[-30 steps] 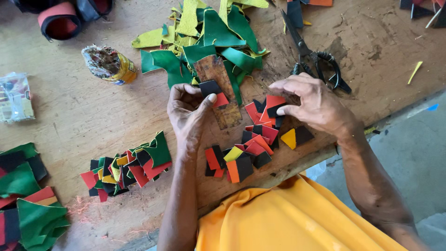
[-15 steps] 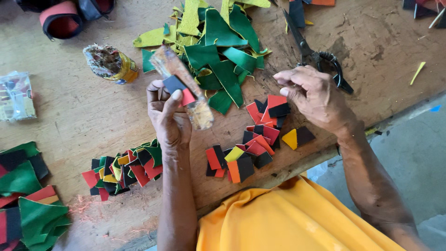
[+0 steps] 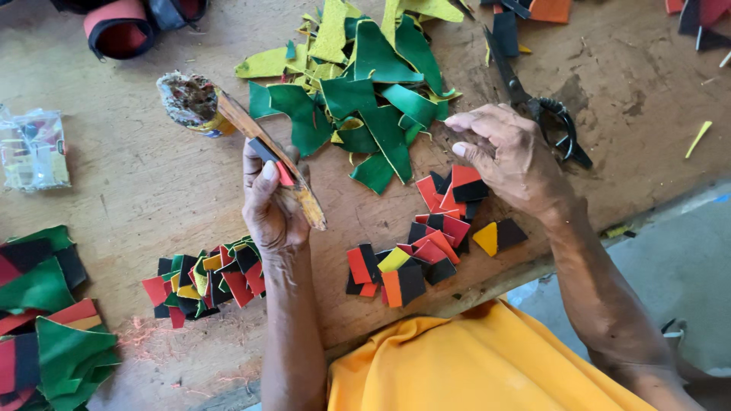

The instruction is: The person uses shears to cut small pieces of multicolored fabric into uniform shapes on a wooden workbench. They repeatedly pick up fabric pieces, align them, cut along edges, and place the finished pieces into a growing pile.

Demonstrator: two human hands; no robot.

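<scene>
The left hand [image 3: 272,204] grips a wooden stick [image 3: 276,161] and a small black and red piece [image 3: 272,160] under its thumb, while the right hand [image 3: 509,156] pinches its fingertips just above the red and black pieces [image 3: 455,190].

Worn wooden table [image 3: 137,190] above perhaps concrete grey floor [image 3: 670,266]

My left hand [image 3: 270,205] grips a worn wooden stick [image 3: 276,157], rough, glue-crusted. Cut pieces [image 3: 415,255] look like matt leather. Workbench [image 3: 137,175]: bare scuffed wood. Scissors [image 3: 533,103]: dull dark metal.
</scene>
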